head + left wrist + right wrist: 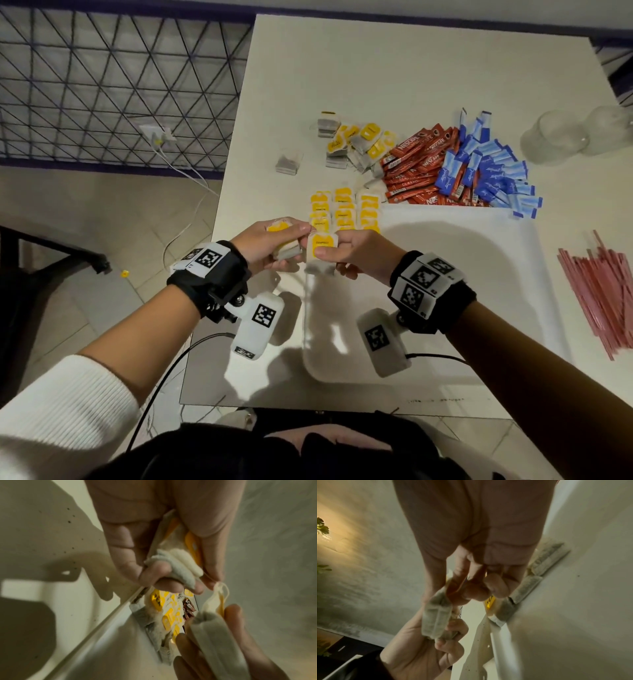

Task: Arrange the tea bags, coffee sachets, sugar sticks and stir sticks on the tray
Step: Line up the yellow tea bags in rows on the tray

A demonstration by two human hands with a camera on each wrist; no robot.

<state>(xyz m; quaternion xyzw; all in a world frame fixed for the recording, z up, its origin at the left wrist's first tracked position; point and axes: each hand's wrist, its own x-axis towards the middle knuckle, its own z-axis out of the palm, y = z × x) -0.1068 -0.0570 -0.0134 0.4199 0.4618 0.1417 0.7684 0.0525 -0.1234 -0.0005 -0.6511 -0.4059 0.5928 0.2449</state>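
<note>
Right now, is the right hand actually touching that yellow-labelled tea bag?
Touching. In the head view the right hand pinches the tea bag, thumb pressed on its yellow label with fingers curled behind it.

Stir sticks (603,294) cut off right.

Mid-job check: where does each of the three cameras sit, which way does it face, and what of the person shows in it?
Head: on the head, facing down at the table; both forearms, left hand and right hand show.
Left wrist: along the left hand, whose fingers grip a tea bag stack.
Right wrist: along the right hand holding a tea bag.
Shared: both wrist views show the opposite hand and the arranged tea bags.
</note>
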